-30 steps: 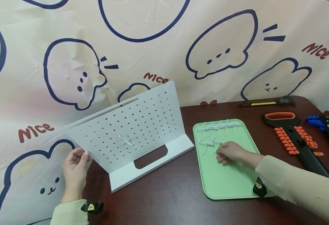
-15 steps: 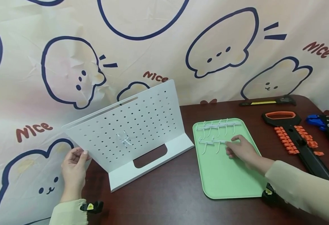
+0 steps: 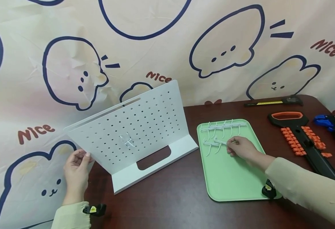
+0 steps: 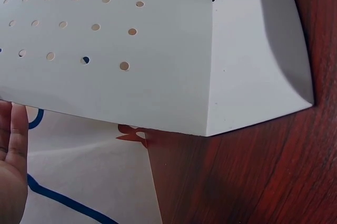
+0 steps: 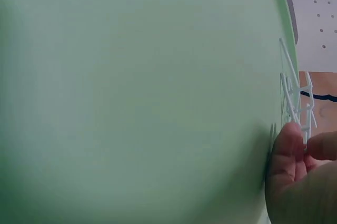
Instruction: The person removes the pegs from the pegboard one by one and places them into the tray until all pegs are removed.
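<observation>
A white pegboard [image 3: 158, 124] with a bent foot stands tilted on the table. My left hand [image 3: 77, 171] holds its left edge, thumb along the front; in the left wrist view part of that hand [image 4: 11, 166] shows at the edge. One white wire hook [image 3: 129, 143] hangs on the board. Over a green tray [image 3: 236, 181], my right hand [image 3: 243, 149] pinches the right end of a white peg hook [image 3: 220, 142] between thumb and fingers. In the right wrist view the pinched hook [image 5: 289, 100] points away from the fingertips. Beside it lies another hook [image 3: 211, 144].
Several more white hooks [image 3: 224, 128] lie in a row along the tray's far end. To the right are a black tool with orange clips [image 3: 306, 143], a blue-handled tool [image 3: 329, 122] and a black-and-yellow tool [image 3: 273, 102]. A printed cloth [image 3: 156, 57] hangs behind.
The right hand moved right along the hook with its index finger lifted, then came back left and now pinches the hook's end; the hook has turned slightly. The left hand stays on the board.
</observation>
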A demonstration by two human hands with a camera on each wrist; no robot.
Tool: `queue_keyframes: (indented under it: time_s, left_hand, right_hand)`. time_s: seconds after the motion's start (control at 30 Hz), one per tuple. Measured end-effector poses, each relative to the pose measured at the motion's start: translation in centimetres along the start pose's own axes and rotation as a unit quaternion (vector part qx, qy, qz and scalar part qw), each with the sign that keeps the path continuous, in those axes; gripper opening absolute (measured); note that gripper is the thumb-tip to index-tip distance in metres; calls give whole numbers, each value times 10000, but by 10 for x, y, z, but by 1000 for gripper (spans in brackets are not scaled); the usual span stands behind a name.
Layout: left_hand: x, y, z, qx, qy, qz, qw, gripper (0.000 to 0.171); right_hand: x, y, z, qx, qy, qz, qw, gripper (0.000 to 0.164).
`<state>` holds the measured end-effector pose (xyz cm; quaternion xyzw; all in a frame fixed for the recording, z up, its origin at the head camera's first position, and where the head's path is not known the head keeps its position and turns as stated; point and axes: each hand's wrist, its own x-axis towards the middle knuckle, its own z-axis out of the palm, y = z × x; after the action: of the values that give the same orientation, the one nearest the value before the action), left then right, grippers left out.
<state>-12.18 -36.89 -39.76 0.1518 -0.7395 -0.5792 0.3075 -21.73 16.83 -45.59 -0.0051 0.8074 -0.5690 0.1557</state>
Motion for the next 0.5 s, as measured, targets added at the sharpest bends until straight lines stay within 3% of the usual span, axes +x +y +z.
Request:
queue_keyframes:
  time_s: [0.33,0.5]
  left_hand:
    - [-1,-1,-1,-82,0,37,10000,13]
    - [0,-1,-1,-71,-19,30,10000,12]
  right_hand:
    - [5,-3,-5,-842,-467,-330,9948,17]
    - [5,-9,-10,-1640,-398,-682,9833,15]
